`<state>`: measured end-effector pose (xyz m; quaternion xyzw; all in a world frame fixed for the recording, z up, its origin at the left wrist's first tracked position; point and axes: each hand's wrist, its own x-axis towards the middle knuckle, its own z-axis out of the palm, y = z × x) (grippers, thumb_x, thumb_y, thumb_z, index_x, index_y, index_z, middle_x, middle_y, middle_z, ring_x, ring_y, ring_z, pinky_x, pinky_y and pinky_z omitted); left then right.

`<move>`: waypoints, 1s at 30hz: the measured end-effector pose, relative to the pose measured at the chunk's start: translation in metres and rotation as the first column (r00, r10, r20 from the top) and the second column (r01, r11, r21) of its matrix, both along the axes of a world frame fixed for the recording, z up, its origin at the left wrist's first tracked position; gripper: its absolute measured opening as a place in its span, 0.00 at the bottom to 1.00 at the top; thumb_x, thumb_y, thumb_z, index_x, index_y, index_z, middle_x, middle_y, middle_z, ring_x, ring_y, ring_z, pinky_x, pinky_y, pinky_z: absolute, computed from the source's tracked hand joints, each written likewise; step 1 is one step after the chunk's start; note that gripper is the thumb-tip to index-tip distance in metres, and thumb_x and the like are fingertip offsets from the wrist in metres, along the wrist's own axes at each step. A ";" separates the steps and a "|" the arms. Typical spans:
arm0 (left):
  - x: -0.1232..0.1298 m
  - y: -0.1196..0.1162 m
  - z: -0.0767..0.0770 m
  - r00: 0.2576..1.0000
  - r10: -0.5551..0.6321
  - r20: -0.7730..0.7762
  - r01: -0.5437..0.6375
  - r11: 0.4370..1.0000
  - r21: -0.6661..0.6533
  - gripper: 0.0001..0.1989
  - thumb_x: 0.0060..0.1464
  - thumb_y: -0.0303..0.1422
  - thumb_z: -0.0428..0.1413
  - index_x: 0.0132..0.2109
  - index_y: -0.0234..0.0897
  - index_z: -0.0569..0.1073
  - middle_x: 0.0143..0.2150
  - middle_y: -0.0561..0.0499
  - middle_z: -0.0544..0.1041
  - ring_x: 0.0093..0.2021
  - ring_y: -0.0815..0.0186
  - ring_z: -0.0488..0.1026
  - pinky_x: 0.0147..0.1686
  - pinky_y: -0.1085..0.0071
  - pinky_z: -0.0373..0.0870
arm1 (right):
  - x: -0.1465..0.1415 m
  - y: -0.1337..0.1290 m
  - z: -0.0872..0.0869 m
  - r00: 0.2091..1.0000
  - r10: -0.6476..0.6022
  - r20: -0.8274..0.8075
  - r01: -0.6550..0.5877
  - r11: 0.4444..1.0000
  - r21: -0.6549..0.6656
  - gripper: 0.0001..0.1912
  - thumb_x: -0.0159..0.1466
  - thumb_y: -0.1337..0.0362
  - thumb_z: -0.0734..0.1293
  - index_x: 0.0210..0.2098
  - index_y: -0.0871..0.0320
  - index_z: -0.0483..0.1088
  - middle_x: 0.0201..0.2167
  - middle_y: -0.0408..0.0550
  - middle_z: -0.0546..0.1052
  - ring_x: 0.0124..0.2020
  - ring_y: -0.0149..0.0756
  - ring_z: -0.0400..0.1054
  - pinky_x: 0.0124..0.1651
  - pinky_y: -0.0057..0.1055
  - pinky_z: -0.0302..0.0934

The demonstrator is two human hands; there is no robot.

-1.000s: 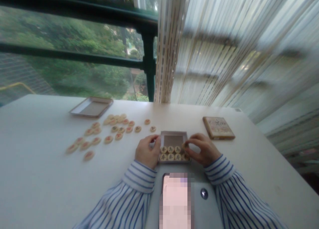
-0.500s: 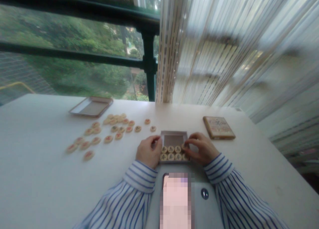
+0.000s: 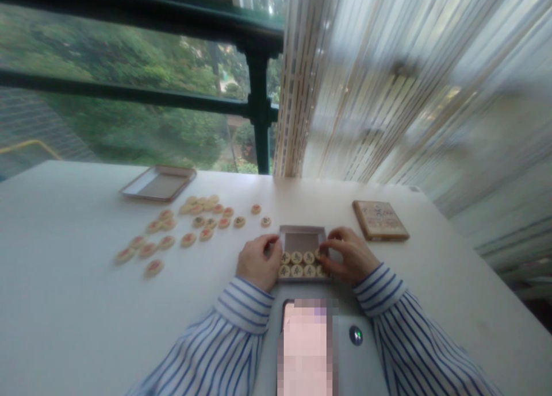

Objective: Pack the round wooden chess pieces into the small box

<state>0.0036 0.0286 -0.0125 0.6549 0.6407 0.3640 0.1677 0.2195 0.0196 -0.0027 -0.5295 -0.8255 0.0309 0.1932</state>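
Observation:
A shallow box lies in front of me. Two rows of round wooden Chinese chess pieces with black characters fill its near half, while the grey bottom shows at the far half. My left hand is closed at the box's left wall, its curled fingers against the side. With thumb and fingers my right hand pinches a Chinese chess piece at the right end of the second row; the fingers partly cover it.
Loose pieces, mostly red-marked or pale, are scattered on the white table at left. Behind them lies an open box lid. At right is a closed decorated box. A phone rests near me. String curtains and a railing stand beyond.
The view shifts very slightly. Both hands stay at the box, with the right fingers still on the piece at the row's right end.

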 end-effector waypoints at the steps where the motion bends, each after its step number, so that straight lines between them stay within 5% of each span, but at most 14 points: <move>1: 0.000 0.000 0.000 1.000 0.001 -0.001 -0.001 1.000 0.000 0.14 0.48 0.38 0.48 0.37 0.36 0.74 0.34 0.48 0.77 0.36 0.62 0.72 0.35 0.67 0.68 | 0.000 0.000 0.001 1.000 0.001 0.001 -0.001 1.000 -0.001 0.11 0.53 0.57 0.67 0.34 0.53 0.73 0.35 0.50 0.68 0.37 0.38 0.61 0.39 0.35 0.58; 30: 0.000 0.000 0.001 1.000 0.017 -0.002 -0.017 1.000 0.010 0.14 0.48 0.37 0.48 0.35 0.37 0.75 0.32 0.49 0.77 0.35 0.63 0.72 0.35 0.68 0.68 | 0.000 -0.002 0.004 1.000 0.014 0.027 -0.013 0.999 -0.031 0.12 0.54 0.56 0.66 0.36 0.54 0.72 0.35 0.50 0.68 0.38 0.37 0.61 0.39 0.35 0.57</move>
